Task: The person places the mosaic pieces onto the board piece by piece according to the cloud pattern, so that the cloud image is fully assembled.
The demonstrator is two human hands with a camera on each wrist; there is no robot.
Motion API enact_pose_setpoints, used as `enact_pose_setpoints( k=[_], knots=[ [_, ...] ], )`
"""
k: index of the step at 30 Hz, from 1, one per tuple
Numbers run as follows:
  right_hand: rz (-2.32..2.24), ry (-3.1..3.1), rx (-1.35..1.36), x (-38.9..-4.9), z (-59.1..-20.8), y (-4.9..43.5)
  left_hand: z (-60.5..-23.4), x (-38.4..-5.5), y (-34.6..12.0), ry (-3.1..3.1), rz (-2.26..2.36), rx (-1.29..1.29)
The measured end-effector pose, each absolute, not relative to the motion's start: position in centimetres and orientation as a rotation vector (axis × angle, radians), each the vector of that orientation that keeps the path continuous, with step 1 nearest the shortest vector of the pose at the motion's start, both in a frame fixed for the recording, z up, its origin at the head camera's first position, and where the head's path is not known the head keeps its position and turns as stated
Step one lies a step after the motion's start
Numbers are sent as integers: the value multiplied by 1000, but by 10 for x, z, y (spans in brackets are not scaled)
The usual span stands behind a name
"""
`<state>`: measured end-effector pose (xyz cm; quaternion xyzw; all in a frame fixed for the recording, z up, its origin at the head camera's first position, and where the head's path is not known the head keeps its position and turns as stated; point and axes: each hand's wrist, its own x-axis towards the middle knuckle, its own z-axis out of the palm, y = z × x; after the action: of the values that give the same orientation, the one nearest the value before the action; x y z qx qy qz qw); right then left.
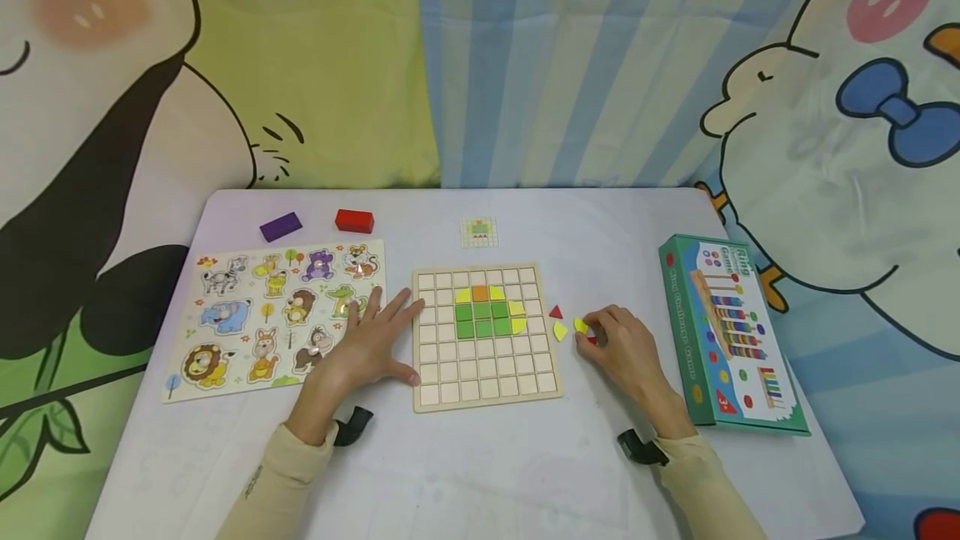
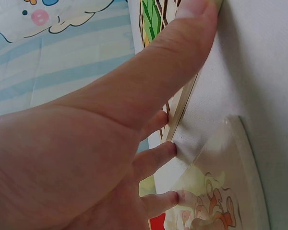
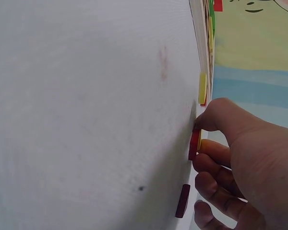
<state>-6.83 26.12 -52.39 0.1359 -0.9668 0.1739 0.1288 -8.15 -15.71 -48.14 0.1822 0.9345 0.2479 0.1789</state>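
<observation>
A wooden grid board [image 1: 487, 373] lies mid-table, with green, yellow and orange tiles in its upper middle. My left hand [image 1: 367, 348] is spread at its left side; the thumb and a fingertip touch the board's edge, while other fingers reach over the animal puzzle board [image 1: 247, 327]. Right of the grid, my right hand [image 1: 622, 348] pinches a small red tile [image 3: 194, 145] between thumb and fingers, its shape mostly hidden. A yellow tile [image 1: 581, 325] lies against those fingertips. Nearby are a red triangle tile [image 1: 555, 312] and another yellow tile [image 1: 560, 331].
A small pattern card [image 1: 479, 232] lies behind the grid board. Purple [image 1: 281, 227] and red [image 1: 354, 221] blocks sit at the back left. A green game box [image 1: 735, 336] stands to the right. Below my right fingers, a dark red piece [image 3: 183, 201] shows in the right wrist view.
</observation>
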Motion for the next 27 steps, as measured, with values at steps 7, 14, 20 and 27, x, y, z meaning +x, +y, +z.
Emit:
enact_pose_setpoints(
  k=[7, 14, 20, 27],
  knots=[
    [511, -2805, 400, -70, -523, 261, -481, -81, -157, 2646, 705, 515],
    [505, -2789, 401, -72, -523, 260, -481, -80, -157, 2652, 705, 515],
    [518, -2766, 420, -75, -522, 259, -482, -81, -157, 2658, 704, 515],
    [538, -2720, 465, -79, -521, 255, -482, -82, -157, 2650, 717, 509]
  ],
)
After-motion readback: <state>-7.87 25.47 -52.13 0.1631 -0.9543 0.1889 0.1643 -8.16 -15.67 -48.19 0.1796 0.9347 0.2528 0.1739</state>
